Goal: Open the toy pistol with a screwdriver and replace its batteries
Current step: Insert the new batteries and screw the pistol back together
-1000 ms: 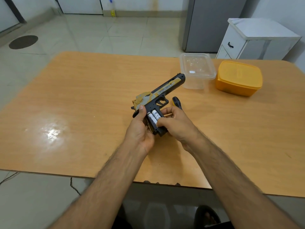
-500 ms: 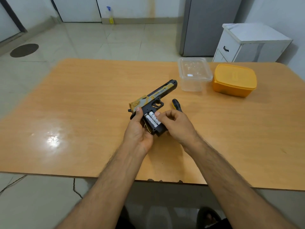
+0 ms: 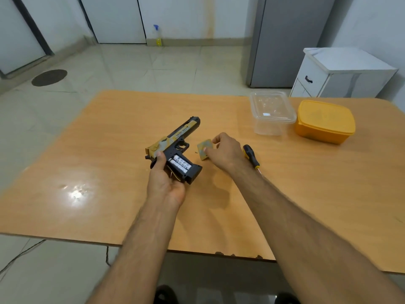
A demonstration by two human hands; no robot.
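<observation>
- Right hand (image 3: 223,151) has left the grip, now pinching the battery cover (image 3: 205,148) at 3 o'clock of the toy pistol (image 3: 174,148).
- Left hand (image 3: 165,178) clamps the pistol above the worktop (image 3: 109,161); batteries (image 3: 180,165) exposed.
- Screwdriver (image 3: 251,156) lies just right of the right hand.

Left hand (image 3: 164,183) grips the toy pistol (image 3: 175,148), batteries (image 3: 180,165) exposed; right hand (image 3: 223,152) pinches its cover (image 3: 204,148).

A home interior is suggested by the tall grey refrigerator (image 3: 282,40), small white drawer cabinet (image 3: 337,77), pale tiled floor (image 3: 153,69) and orange wooden tabletop (image 3: 109,150).
</observation>
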